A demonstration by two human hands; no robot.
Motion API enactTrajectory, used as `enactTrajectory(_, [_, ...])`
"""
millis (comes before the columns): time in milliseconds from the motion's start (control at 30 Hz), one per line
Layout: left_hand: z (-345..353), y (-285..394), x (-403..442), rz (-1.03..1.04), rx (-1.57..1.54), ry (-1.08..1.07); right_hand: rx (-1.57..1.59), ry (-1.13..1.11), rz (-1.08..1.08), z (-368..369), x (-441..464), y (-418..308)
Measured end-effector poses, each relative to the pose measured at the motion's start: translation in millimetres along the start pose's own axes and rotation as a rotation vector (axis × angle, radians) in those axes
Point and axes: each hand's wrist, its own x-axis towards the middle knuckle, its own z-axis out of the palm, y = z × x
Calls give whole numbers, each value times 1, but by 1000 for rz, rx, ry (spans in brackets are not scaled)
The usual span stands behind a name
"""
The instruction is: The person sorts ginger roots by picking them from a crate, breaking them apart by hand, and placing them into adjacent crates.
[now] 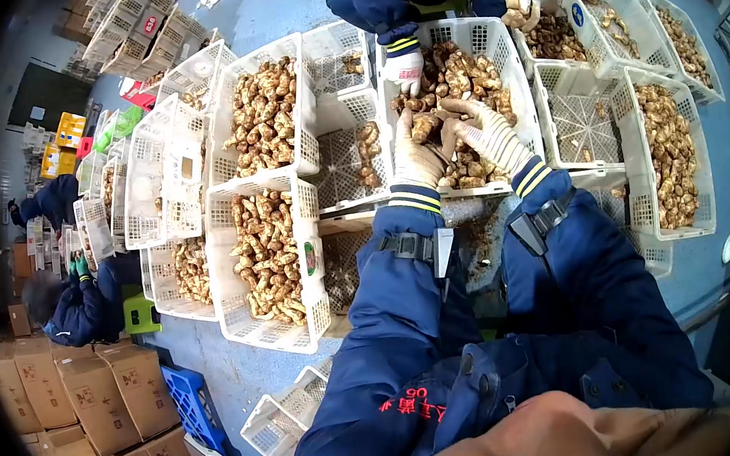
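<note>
Over the near half of the central crate [529, 110], I have both gloved hands close together. The left hand [416, 155] appears closed around a brown piece [426, 127], held between its fingers and thumb. The right hand [493, 135] is angled in from the opposite side; I cannot tell whether its curled fingers grasp anything. This facing posture probably lets one hand steady the piece while the other works on its surface. Loose pieces [464, 72] lie just beyond the grip, presumably to keep the reach short. A sparsely filled crate [353, 200] stands just left of the grip and another crate [586, 149] to its right; flanking placement likely permits sideways transfer. Beyond the left fingertips, a co-worker's hand [405, 72] reaches into the central crate.
</note>
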Motion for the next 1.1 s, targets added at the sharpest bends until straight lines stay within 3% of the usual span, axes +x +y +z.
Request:
enactTrajectory(133, [16,-12,-11,-44,39,179,-107,-62,-107,1,3,-1])
enactTrajectory(167, [11,-11,-14,-69,188,48,-139,-101,-137,2,3,2])
enactTrajectory(200, [11,-10,-14,-128,158,100,-172,-138,-167,3,3,1])
enactTrajectory(233, [11,-11,-13,-118,173,69,97,-174,-98,8,0,1])
enactTrajectory(333, [10,-12,-16,-129,236,19,228,-171,-43,4,-4,-9])
enactTrajectory(367, [10,-11,-16,-141,261,10,92,-113,-29,2,-4,-9])
enactTrajectory(467, [14,-6,-12,22,636,137,154,-121,26,-5,-5,-12])
enactTrajectory(533, [21,-3,-21,333,792,213,60,-21,61,-5,-3,-6])
enactTrajectory(667, [28,-3,-25,525,878,-80,19,30,151,-14,-5,-12])
enactTrajectory(733, [30,-6,-24,667,1076,-119,8,57,131,-14,-5,-8])
enactTrajectory(867, [28,-5,-21,680,1114,-117,-133,59,137,-18,-3,-4])
enactTrajectory(900, [29,-6,-22,721,1139,-100,-48,9,180,-17,-2,-5])
enactTrajectory(1000, [24,-2,-21,668,1066,-47,41,44,-72,-4,-1,-4])
enactTrajectory(1033, [25,-5,-23,613,1003,-6,-169,-7,-85,-8,1,-6])
enactTrajectory(1100, [22,-5,-19,602,981,-5,-151,10,-123,-5,-1,-9])
